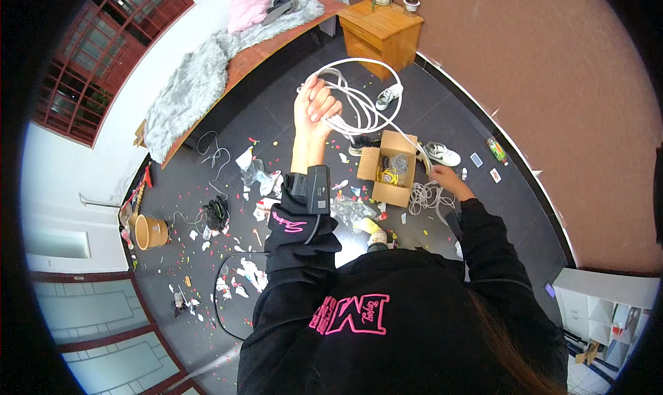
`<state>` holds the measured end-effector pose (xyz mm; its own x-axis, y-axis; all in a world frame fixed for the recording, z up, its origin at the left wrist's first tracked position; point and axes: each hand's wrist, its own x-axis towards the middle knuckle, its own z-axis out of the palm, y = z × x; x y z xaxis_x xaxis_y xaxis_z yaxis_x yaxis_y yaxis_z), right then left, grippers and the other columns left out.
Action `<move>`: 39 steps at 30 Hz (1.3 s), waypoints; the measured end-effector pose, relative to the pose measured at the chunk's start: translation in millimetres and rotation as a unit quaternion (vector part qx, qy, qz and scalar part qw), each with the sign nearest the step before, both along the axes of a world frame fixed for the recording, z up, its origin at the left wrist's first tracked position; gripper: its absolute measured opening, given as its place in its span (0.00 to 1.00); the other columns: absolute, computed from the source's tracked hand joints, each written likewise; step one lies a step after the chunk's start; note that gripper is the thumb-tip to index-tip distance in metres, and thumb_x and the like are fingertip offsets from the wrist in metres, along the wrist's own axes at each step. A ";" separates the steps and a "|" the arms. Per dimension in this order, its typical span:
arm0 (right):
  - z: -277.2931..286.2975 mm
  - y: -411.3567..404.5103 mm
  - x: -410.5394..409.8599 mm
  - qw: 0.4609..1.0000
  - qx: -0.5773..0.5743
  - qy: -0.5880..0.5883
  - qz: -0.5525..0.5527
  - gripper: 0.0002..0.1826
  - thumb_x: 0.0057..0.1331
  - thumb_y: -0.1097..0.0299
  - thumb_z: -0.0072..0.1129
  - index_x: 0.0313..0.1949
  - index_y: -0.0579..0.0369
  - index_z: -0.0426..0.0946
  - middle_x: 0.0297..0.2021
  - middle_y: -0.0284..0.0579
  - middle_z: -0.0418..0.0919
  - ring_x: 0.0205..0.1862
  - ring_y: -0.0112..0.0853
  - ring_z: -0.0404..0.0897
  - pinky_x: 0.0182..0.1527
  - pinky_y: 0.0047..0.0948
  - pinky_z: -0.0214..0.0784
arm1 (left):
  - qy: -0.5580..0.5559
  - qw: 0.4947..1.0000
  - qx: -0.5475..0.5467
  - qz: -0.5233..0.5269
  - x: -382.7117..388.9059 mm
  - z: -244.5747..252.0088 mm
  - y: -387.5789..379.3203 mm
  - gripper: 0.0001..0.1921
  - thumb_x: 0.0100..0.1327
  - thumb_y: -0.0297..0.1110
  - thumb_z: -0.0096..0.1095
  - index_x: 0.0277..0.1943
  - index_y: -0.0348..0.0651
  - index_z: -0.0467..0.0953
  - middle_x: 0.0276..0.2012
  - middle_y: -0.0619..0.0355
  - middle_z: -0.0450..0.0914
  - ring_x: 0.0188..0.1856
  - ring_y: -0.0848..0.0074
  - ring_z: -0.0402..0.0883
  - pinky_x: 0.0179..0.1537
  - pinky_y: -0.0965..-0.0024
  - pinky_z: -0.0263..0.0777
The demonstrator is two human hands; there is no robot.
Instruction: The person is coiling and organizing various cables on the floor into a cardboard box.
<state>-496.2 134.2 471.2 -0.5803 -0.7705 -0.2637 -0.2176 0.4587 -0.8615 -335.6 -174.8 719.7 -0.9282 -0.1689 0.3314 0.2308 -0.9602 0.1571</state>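
Note:
My left hand (317, 105) is raised and closed around a coil of white cable (370, 102), whose loops hang out to its right. From the coil one strand runs down to my right hand (449, 180), whose fingers pinch it beside an open cardboard box (393, 194). Inside the box lie a yellow cable (387, 176) and a grey-white coiled cable (399, 163). A loose tangle of white cable (426, 197) rests on the floor, just right of the box and below my right hand.
Sneakers (443, 154) lie around the box. Plastic bags (352, 211), paper scraps and black cable-like material (215, 213) litter the dark floor. A tan bucket (151, 232) stands at left. A wooden cabinet (380, 30) and a bench with grey fur (186, 94) are at the back.

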 end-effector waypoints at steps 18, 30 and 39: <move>34.0 44.6 -37.2 0.979 -0.022 0.143 -0.141 0.14 0.61 0.62 0.45 0.26 0.61 0.70 0.17 0.41 0.69 0.19 0.26 0.69 0.23 0.26 0.61 | -0.015 0.984 0.018 0.178 14.7 -30.9 -53.0 0.18 0.62 0.33 0.40 0.14 0.46 0.58 0.04 0.67 0.53 0.05 0.86 0.50 0.11 0.82 0.45; 192.4 -52.9 -37.6 0.905 -0.097 0.354 -0.216 0.15 0.60 0.60 0.48 0.41 0.56 0.73 0.28 0.51 0.76 0.28 0.35 0.76 0.33 0.29 0.66 | -0.017 0.988 0.049 0.147 5.5 -46.5 -37.6 0.20 0.63 0.35 0.38 0.13 0.47 0.57 0.05 0.68 0.54 0.04 0.86 0.52 0.10 0.81 0.47; 169.0 -78.8 18.3 0.951 0.014 0.212 0.222 0.11 0.54 0.65 0.51 0.35 0.55 0.76 0.26 0.51 0.76 0.28 0.44 0.75 0.31 0.35 0.65 | -0.171 0.956 -0.159 0.177 -7.9 -52.8 -13.0 0.17 0.64 0.40 0.40 0.19 0.48 0.58 0.06 0.69 0.53 0.07 0.87 0.50 0.13 0.82 0.46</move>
